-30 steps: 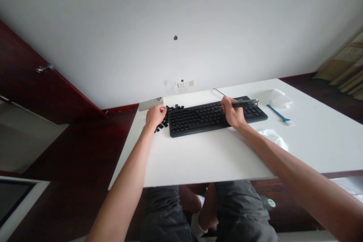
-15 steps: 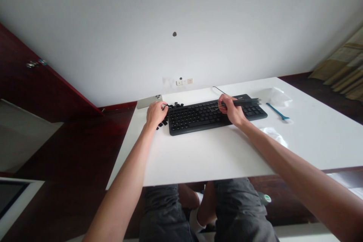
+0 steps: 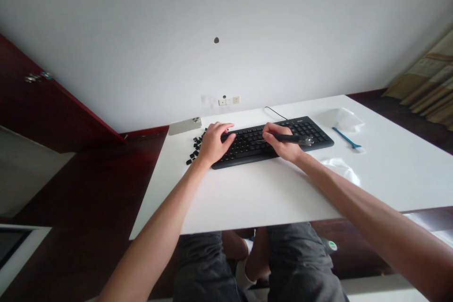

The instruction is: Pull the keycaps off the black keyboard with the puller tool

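Black keycap puller (image 3: 293, 139) clamped in right hand (image 3: 281, 144); left hand (image 3: 216, 144), grip open, has moved onto the keyboard (image 3: 226, 164), loose keycaps (image 3: 195, 147) at 9 o'clock.

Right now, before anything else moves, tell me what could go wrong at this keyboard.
The left hand lies close beside the loose keycaps, so a slip could scatter them, perhaps off the nearby edge of the table. The wire end of the keycap puller in the right hand sits over the keys of the keyboard, so it might catch or lift the wrong key.
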The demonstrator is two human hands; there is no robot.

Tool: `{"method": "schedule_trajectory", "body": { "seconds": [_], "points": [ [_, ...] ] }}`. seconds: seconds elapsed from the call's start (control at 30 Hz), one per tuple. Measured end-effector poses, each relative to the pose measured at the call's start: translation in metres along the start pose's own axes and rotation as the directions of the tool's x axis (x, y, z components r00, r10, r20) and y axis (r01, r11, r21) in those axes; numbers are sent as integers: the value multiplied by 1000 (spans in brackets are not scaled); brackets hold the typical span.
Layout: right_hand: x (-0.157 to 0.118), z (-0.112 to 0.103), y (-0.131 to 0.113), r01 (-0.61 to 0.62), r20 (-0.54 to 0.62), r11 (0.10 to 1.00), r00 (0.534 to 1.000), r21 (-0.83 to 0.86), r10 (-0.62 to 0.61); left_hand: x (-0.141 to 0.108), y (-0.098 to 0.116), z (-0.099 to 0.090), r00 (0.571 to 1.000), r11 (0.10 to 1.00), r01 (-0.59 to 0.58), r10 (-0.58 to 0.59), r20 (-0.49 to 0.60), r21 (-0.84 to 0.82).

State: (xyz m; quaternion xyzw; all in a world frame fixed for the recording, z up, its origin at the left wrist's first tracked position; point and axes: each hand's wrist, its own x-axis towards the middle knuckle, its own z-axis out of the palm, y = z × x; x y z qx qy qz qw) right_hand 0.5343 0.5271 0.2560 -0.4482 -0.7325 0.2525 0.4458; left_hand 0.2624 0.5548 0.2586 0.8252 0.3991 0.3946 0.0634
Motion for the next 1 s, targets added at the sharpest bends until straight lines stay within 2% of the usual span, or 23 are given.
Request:
{"method": "schedule_trajectory", "body": {
  "seconds": [0.07, 0.13, 0.23, 0.33, 0.47, 0.57, 0.67, 0.73, 0.8, 0.9, 1.0],
  "points": [
    [-2, 6, -4, 14, 47, 999, 999, -52, -11, -3, 25, 12, 990, 984, -142, 141, -20, -110],
    [-3, 10, -6, 34, 79, 997, 996, -69, -29, -6, 45, 23, 959, 941, -280, 285, -4, -191],
    [-5, 13, -7, 58, 119, 993, 992, -107, -45, -10, 61, 35, 919, 904, -389, 393, -13, -176],
    [-6, 15, -7, 69, 142, 989, 989, -134, -50, -11, 64, 38, 904, 896, -424, 427, -9, -130],
    [-5, 18, -11, 94, 199, 988, 978, -119, -69, -9, 69, 31, 920, 911, -392, 392, -33, -128],
    [-3, 19, -12, 93, 116, 982, 990, -165, -75, -7, 70, 24, 958, 929, -284, 265, -112, -238],
    [-1, 18, -9, 53, 54, 977, 998, -205, -42, -6, 59, 27, 989, 895, -33, -36, -146, -445],
    [0, 17, -8, 13, 128, 981, 992, -194, 12, -6, 47, 34, 976, 777, 125, -210, -66, -617],
    [0, 16, -7, -20, 210, 983, 976, -185, 59, -5, 36, 42, 952, 628, 220, -303, 26, -746],
    [0, 15, -9, -18, 257, 986, 965, -167, 61, -3, 30, 47, 925, 451, 281, -363, 114, -847],
    [-1, 12, -15, 46, 239, 992, 971, -117, -17, 0, 31, 41, 907, 338, 303, -390, 160, -891]
  ]
}}
